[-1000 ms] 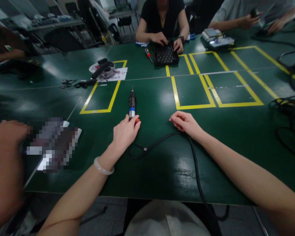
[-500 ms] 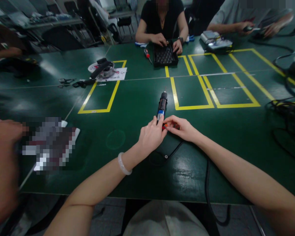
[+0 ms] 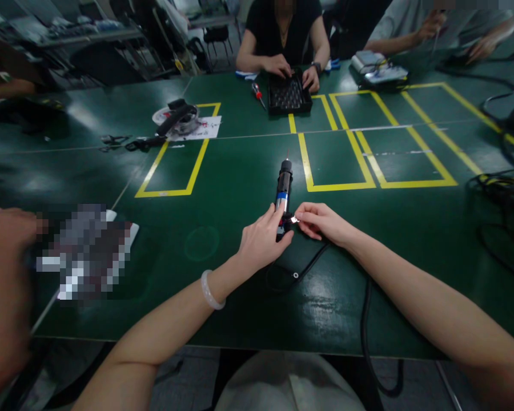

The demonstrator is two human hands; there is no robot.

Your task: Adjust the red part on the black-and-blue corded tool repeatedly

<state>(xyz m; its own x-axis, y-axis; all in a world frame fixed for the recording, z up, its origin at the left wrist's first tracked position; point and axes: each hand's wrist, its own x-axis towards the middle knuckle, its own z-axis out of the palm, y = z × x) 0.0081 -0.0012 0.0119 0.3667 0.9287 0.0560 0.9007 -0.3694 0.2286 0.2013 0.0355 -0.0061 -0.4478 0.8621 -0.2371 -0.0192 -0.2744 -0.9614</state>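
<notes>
A black electric screwdriver (image 3: 283, 184) with a blue band lies on the green table (image 3: 240, 297), tip pointing away from me. My left hand (image 3: 263, 242) grips its near end, fingers curled round it. My right hand (image 3: 323, 221) pinches a small shiny part at that same end, next to the left fingers. A black cable (image 3: 364, 319) runs from the tool's end under my right wrist and off the table's near edge.
Yellow tape rectangles (image 3: 338, 154) mark the table beyond the tool. A person opposite works over a black tray (image 3: 289, 97) beside a red screwdriver (image 3: 257, 94). Someone's hand (image 3: 4, 285) is at my left. Tools on paper (image 3: 184, 121) and cables (image 3: 505, 194) lie around.
My left hand carried the screwdriver from the left to the middle of the table. My right hand closed on its near end; the red part seen there earlier no longer shows.
</notes>
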